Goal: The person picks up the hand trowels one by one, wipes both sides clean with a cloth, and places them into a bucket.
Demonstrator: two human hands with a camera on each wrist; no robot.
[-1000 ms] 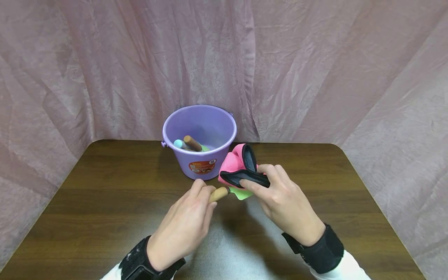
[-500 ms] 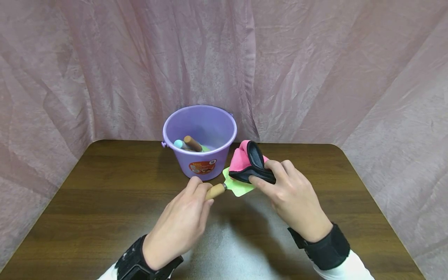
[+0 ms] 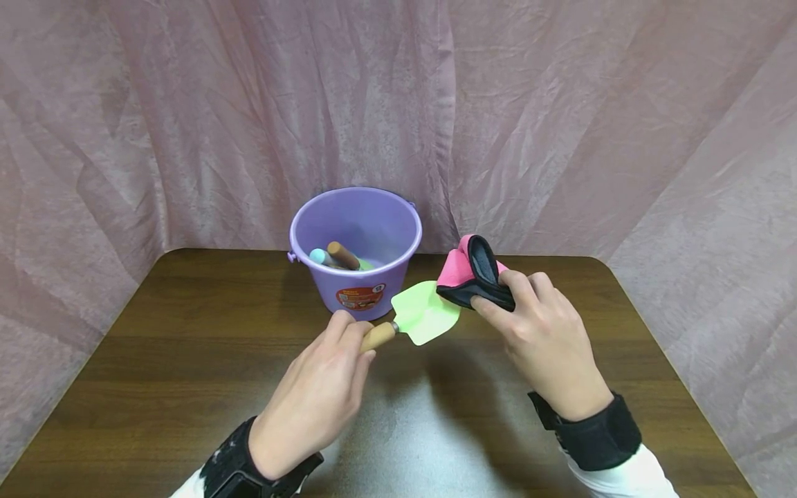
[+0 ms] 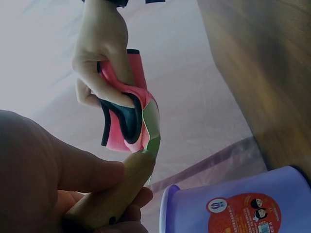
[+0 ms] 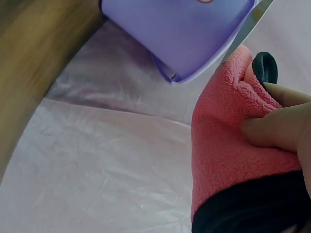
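Note:
My left hand (image 3: 314, 394) grips the wooden handle of a small trowel (image 3: 426, 312) with a light green blade, held up over the table in front of the bucket. In the left wrist view, the thumb lies along the handle (image 4: 114, 194). My right hand (image 3: 548, 339) pinches a folded pink cleaning cloth (image 3: 457, 268) with black edging. Fuzzy pink pile shows on the cloth (image 5: 233, 131) in the right wrist view. The cloth's folded end is right at the tip of the blade, overlapping it in the head view.
A purple bucket (image 3: 317, 280) with a red label stands at the back of the brown wooden table (image 3: 187, 346). Inside it lean a brown handle (image 3: 342, 254) and a light blue one (image 3: 319, 256). Behind the table hangs a pink curtain (image 3: 560, 138).
The right hand has drawn the cloth right and slightly away along the trowel blade, uncovering most of it. The left hand has shifted slightly left with the trowel.

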